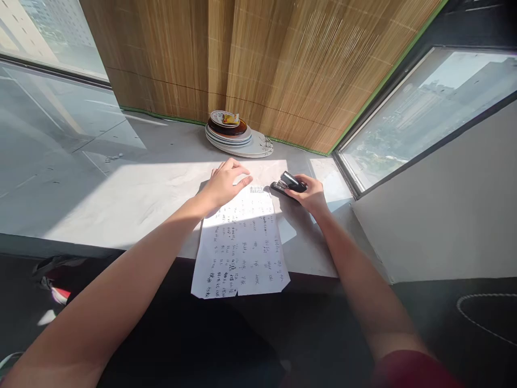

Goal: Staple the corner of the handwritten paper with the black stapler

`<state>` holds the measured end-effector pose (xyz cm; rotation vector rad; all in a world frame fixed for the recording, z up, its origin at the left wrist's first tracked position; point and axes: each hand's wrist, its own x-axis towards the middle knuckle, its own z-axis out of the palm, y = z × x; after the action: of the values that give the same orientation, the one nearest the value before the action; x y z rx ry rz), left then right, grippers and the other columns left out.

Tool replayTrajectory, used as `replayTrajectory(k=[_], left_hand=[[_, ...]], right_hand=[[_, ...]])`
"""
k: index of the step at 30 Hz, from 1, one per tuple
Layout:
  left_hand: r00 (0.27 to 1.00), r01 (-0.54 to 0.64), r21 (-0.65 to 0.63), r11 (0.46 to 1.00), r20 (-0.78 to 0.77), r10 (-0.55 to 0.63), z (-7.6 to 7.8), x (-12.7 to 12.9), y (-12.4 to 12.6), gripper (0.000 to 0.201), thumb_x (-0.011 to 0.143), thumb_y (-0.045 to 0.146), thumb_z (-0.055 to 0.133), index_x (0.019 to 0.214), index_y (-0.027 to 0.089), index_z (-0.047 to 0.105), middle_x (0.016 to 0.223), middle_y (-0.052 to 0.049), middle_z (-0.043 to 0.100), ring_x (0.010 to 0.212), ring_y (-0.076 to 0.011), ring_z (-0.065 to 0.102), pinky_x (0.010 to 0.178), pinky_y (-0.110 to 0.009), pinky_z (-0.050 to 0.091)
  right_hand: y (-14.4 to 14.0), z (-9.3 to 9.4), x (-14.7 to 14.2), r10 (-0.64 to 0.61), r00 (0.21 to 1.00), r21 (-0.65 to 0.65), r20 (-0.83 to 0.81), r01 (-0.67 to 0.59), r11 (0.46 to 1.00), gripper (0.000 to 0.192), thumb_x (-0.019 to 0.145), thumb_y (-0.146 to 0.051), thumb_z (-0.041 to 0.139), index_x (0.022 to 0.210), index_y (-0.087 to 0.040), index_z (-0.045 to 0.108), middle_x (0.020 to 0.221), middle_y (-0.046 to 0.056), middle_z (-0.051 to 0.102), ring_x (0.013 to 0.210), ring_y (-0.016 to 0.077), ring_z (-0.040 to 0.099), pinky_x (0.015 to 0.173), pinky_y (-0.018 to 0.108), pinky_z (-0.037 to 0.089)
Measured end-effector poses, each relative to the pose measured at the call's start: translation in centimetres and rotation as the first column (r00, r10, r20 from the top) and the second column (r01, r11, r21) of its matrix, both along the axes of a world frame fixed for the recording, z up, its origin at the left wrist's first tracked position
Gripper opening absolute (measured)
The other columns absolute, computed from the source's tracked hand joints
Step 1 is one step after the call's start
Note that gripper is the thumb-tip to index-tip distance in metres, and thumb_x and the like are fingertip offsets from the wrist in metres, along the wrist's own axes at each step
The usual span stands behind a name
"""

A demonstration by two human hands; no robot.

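Observation:
White sheets of paper point(242, 242) covered with rows of handwritten marks lie on a grey ledge point(133, 199), their near end hanging over the ledge's front edge. My left hand point(225, 182) rests flat on the papers' far left corner, fingers spread. My right hand point(310, 195) grips a black stapler point(288, 183) lying on the ledge just right of the papers' far right corner, its mouth pointing towards the paper.
A stack of plates point(238, 139) with a brown bowl and a yellow packet on top stands at the back of the ledge against a bamboo blind point(258, 64). Windows lie to the left and right. A white wall panel point(444, 205) rises at the right.

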<state>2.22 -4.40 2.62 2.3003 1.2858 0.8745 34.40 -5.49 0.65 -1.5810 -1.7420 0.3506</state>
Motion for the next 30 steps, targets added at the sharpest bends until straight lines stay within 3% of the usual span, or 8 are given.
replayTrajectory(k=[4, 9, 11, 13, 15, 20, 25, 30], left_hand=[[0.952, -0.277, 0.026, 0.961, 0.141, 0.271, -0.7, -2.0, 1.8, 0.029, 0.109, 0.039, 0.053, 0.092, 0.024, 0.071, 0.112, -0.013, 0.064, 0.117, -0.031, 0.062, 0.111, -0.054, 0.05], [0.896, -0.391, 0.0, 0.921, 0.231, 0.38, -1.3, -3.1, 2.5, 0.03, 0.106, 0.04, 0.054, 0.082, 0.027, 0.065, 0.101, -0.011, 0.063, 0.112, -0.0307, 0.064, 0.109, -0.049, 0.052], [0.875, -0.433, -0.014, 0.901, 0.235, 0.424, -1.4, -3.3, 2.6, 0.03, 0.106, 0.04, 0.053, 0.081, 0.027, 0.064, 0.101, -0.011, 0.063, 0.113, -0.0304, 0.065, 0.11, -0.047, 0.052], [0.862, -0.459, -0.021, 0.888, 0.231, 0.451, -1.5, -3.5, 2.7, 0.032, 0.106, 0.04, 0.051, 0.078, 0.028, 0.062, 0.097, -0.009, 0.063, 0.115, -0.0303, 0.065, 0.11, -0.046, 0.051], [0.859, -0.466, -0.013, 0.885, 0.234, 0.455, -1.7, -3.8, 2.8, 0.033, 0.105, 0.041, 0.051, 0.076, 0.028, 0.06, 0.094, -0.009, 0.062, 0.114, -0.0307, 0.065, 0.109, -0.046, 0.052], [0.851, -0.464, 0.002, 0.886, 0.279, 0.445, -2.1, -4.2, 3.0, 0.029, 0.103, 0.04, 0.056, 0.077, 0.028, 0.061, 0.097, -0.01, 0.062, 0.102, -0.0312, 0.066, 0.103, -0.047, 0.053], [0.846, -0.46, -0.007, 0.888, 0.299, 0.441, -2.4, -4.2, 2.9, 0.027, 0.101, 0.04, 0.06, 0.077, 0.028, 0.061, 0.096, -0.01, 0.062, 0.1, -0.0308, 0.066, 0.101, -0.046, 0.054], [0.845, -0.452, -0.021, 0.892, 0.31, 0.435, -2.1, -3.9, 2.6, 0.029, 0.103, 0.037, 0.059, 0.076, 0.027, 0.06, 0.097, -0.009, 0.06, 0.102, -0.0294, 0.066, 0.104, -0.045, 0.053]], right_hand=[[0.2, 0.2, -0.1, -0.025, 1.0, -0.06, 0.01, 0.026, 0.998, 0.023, 0.072, -0.041, 0.08, 0.082, -0.023, 0.072, 0.073, 0.0, 0.065, 0.072, 0.0199, 0.059, 0.068, 0.036, 0.048], [-2.8, 2.1, -3.7, -0.097, 0.993, 0.059, -0.06, 0.101, 0.993, 0.016, 0.074, -0.035, 0.075, 0.081, -0.022, 0.067, 0.077, 0.002, 0.066, 0.074, 0.0192, 0.059, 0.069, 0.034, 0.047], [-5.1, 3.2, -6.6, -0.035, 0.996, 0.048, -0.087, 0.04, 0.998, 0.014, 0.077, -0.033, 0.073, 0.084, -0.021, 0.068, 0.085, 0.004, 0.07, 0.078, 0.0205, 0.062, 0.07, 0.034, 0.047], [-7.3, 3.9, -9.9, 0.11, 0.99, -0.021, -0.093, -0.113, 0.993, 0.014, 0.08, -0.031, 0.072, 0.089, -0.022, 0.07, 0.093, 0.006, 0.073, 0.083, 0.0216, 0.064, 0.07, 0.035, 0.048], [-8.7, 4.1, -13.3, 0.214, 0.976, -0.092, -0.045, -0.217, 0.972, 0.011, 0.078, -0.027, 0.073, 0.081, -0.023, 0.064, 0.086, 0.004, 0.07, 0.079, 0.0205, 0.061, 0.068, 0.034, 0.045], [-8.3, 3.7, -18.4, 0.315, 0.948, -0.225, 0.037, -0.299, 0.927, 0.023, 0.075, -0.015, 0.07, 0.073, -0.025, 0.049, 0.085, 0.003, 0.064, 0.075, 0.019, 0.057, 0.062, 0.031, 0.041], [-7.2, 2.8, -17.8, 0.262, 0.965, -0.314, 0.032, -0.239, 0.919, 0.02, 0.074, -0.012, 0.071, 0.082, -0.024, 0.056, 0.094, 0.006, 0.068, 0.08, 0.0215, 0.063, 0.065, 0.032, 0.047], [-7.4, 2.6, -13.4, 0.163, 0.986, -0.371, -0.03, -0.163, 0.914, 0.015, 0.081, -0.015, 0.072, 0.093, -0.022, 0.066, 0.099, 0.009, 0.074, 0.081, 0.0238, 0.069, 0.064, 0.033, 0.052]])
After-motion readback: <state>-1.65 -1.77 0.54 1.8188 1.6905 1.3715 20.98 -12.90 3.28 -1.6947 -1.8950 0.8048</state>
